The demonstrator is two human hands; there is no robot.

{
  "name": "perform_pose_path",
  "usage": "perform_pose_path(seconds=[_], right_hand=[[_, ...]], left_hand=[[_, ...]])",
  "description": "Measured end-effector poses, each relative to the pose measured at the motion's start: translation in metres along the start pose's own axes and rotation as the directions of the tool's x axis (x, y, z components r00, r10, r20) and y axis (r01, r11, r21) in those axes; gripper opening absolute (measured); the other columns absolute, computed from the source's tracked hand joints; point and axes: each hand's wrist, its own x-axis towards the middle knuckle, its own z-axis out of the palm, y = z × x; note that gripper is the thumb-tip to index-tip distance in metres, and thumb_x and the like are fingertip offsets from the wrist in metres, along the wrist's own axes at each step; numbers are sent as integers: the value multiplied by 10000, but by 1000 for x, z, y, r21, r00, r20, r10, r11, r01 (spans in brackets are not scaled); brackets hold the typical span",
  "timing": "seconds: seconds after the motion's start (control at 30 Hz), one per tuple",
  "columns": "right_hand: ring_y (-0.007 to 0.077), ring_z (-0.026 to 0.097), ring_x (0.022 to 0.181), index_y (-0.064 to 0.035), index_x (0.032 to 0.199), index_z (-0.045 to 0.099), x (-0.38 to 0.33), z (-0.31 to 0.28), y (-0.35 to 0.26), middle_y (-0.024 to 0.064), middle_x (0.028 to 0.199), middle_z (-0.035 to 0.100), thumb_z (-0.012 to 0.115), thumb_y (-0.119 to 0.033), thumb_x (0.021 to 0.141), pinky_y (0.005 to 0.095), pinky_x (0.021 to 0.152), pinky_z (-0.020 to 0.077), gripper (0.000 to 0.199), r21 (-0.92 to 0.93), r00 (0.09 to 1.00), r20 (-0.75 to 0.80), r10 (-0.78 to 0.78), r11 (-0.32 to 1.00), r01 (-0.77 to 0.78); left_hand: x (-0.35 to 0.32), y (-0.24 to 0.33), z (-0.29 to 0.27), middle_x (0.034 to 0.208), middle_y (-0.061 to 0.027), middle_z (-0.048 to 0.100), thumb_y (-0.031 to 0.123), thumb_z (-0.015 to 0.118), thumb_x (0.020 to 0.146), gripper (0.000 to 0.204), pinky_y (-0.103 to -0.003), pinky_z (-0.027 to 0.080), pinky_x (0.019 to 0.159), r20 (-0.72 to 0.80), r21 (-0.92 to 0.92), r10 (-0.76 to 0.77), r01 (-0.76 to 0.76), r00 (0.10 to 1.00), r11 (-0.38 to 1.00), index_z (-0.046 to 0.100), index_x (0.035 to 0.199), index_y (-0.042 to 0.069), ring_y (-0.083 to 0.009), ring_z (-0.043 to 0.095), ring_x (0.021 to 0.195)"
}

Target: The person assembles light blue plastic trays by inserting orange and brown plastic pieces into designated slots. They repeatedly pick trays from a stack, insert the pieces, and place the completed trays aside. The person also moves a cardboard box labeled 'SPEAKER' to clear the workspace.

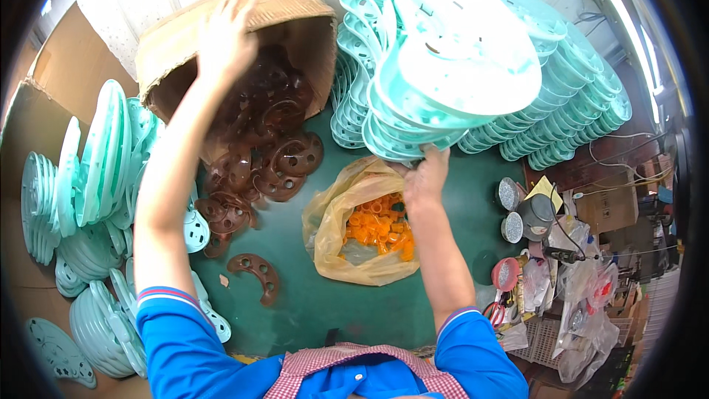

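On the green desk (384, 303) in front of you, your left hand (224, 38) lies on the rim of a tipped cardboard box (295, 7), fingers curled over its edge and gripping it. Brown curved plastic pieces (258, 155) spill from the box mouth onto the desk; they overlap too much to count, but one brown piece (256, 273) lies apart from the heap, nearer you. Your right hand (423, 177) is raised under a stack of mint-green plastic discs (443, 66), its grip closed on the lowest edge of the stack. The discs are too many and too tightly stacked to count.

Between your arms sits one yellow plastic bag (336, 214), open, with small orange caps (377, 229) inside, many and piled. More mint-green discs (88, 177) stand on edge in rows at your left, crowding the box side. At your right, three round metal-topped tins (509, 196) and loose clear bags (583, 288) clutter the desk edge. A flat cardboard sheet (74, 59) leans behind the left rows.
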Motion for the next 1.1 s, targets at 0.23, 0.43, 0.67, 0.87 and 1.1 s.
perform_pose_path(seconds=[0.23, 0.43, 0.67, 0.87, 1.1], right_hand=[[371, 483, 1178, -117, 1369, 62, 59, 85, 27, 195, 1423, 272, 456, -130, 876, 536, 777, 559, 631, 141, 1000, 15, -5, 990, 3], [372, 517, 1141, -134, 1369, 140, 121, 89, 43, 196, 1404, 326, 390, -68, 873, 564, 722, 561, 559, 311, 996, -73, 57, 950, -31], [396, 476, 1178, -142, 1389, 136, 133, 74, 43, 204, 1422, 302, 383, -95, 892, 584, 713, 548, 557, 232, 958, -275, 82, 973, -17], [340, 347, 1333, -61, 1439, 172, 123, 70, 53, 112, 1478, 319, 400, -257, 963, 540, 966, 433, 562, 166, 991, -43, -123, 978, 129], [363, 369, 1316, -55, 1415, 334, 170, 29, 71, 144, 1484, 327, 362, -461, 933, 492, 1100, 266, 631, 412, 967, 218, -133, 911, 32]], left_hand=[[9, 144, -25, 1413, -155, 393, 428, 704, 812, 634, -382, 340, 1069, 232, -942, -78, 244, 969, 229, 483, 1340, 155, -292, 394, 1313], [34, 158, 32, 1383, -174, 411, 398, 763, 735, 476, -422, 475, 950, 140, -801, -49, 142, 989, 581, 631, 1124, 158, -364, 535, 1179], [37, 196, 48, 1328, -170, 425, 399, 743, 750, 478, -449, 497, 899, 194, -737, -142, 240, 971, 632, 601, 1138, 159, -393, 577, 1082], [14, 201, 36, 1515, -231, 180, 277, 722, 785, 855, -477, 412, 1028, 191, -816, -135, 234, 972, 528, 230, 1474, 161, -457, 435, 1260], [-34, 230, 24, 1559, -227, -40, 185, 730, 746, 993, -472, 393, 1054, 274, -810, -162, 318, 948, 492, 108, 1520, 168, -474, 338, 1323]])
